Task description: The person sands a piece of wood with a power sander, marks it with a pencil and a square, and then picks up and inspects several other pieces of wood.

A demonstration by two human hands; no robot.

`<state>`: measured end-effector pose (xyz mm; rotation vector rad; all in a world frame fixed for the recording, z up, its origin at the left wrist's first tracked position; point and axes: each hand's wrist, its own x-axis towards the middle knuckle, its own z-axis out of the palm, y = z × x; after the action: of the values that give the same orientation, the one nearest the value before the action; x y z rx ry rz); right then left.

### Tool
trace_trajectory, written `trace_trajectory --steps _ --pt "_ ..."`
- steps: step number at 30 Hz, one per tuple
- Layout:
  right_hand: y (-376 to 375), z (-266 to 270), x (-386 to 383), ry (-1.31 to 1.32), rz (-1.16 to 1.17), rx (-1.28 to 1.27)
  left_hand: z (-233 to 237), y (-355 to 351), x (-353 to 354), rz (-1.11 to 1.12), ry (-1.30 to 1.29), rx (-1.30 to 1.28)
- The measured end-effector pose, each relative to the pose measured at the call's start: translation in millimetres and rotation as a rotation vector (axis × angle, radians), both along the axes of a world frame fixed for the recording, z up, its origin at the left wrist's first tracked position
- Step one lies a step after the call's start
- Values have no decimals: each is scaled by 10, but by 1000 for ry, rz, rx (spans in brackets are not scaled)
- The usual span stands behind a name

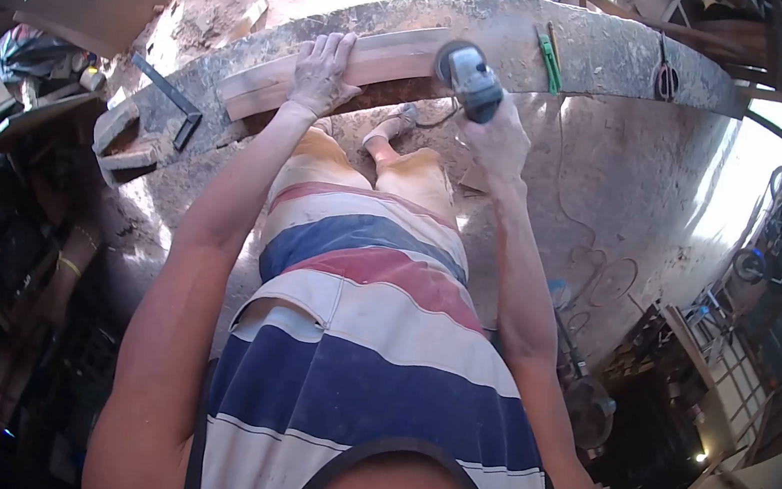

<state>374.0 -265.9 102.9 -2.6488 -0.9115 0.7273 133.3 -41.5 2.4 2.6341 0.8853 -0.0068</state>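
A long pale wooden board [389, 57] lies along the near edge of a dusty workbench [601, 53]. My left hand [321, 72] presses flat on the board near its left part, fingers spread over it. My right hand [498, 134] grips a grey power sander [469, 79] that rests on the board's right end. Its cable trails down toward the floor.
On the bench lie a green tool [547, 60], scissors-like pliers [666, 80] and a black metal square [171, 95] at the left end. Wood offcuts litter the sandy floor beyond. Cluttered shelves stand at left, bicycles and racks at right.
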Motion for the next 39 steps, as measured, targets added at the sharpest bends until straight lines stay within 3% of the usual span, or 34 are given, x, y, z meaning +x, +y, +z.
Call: trace_trajectory --steps 4,7,11,14,15,18,21,24,28,33,36,37,39 --pt "-501 194 -291 29 -95 -26 -36 3 5 -6 1 52" --pt "-726 349 -505 96 -291 -92 -25 5 4 -23 68 5" --pt "-836 533 -709 14 -424 -124 96 -2 -125 -52 -125 30" --pt "-869 529 -815 -1 -455 -94 285 17 -675 225 -278 145" --pt "-927 467 -817 7 -469 -25 349 -4 -955 404 -209 154" --pt "-952 410 -883 26 -498 61 263 -56 -1678 889 -232 -96" --pt "-924 386 -875 42 -468 73 202 -58 -1917 986 -545 -732" --pt "-822 343 -835 7 -390 13 63 -108 -1817 1123 -798 -870" --pt "-522 389 -871 -1 -294 -23 -269 -85 -1862 1223 -777 -813" --pt "-283 408 -1011 32 -213 -7 -205 -18 -1944 1192 -792 -851" --pt "-206 488 -1118 52 -176 -10 -205 18 -1988 1081 -584 -582" --pt "-240 416 -1128 49 -146 -9 -142 45 -1985 884 -344 -241" --pt "-245 293 -1158 45 -89 26 378 76 -1684 527 -140 -119"
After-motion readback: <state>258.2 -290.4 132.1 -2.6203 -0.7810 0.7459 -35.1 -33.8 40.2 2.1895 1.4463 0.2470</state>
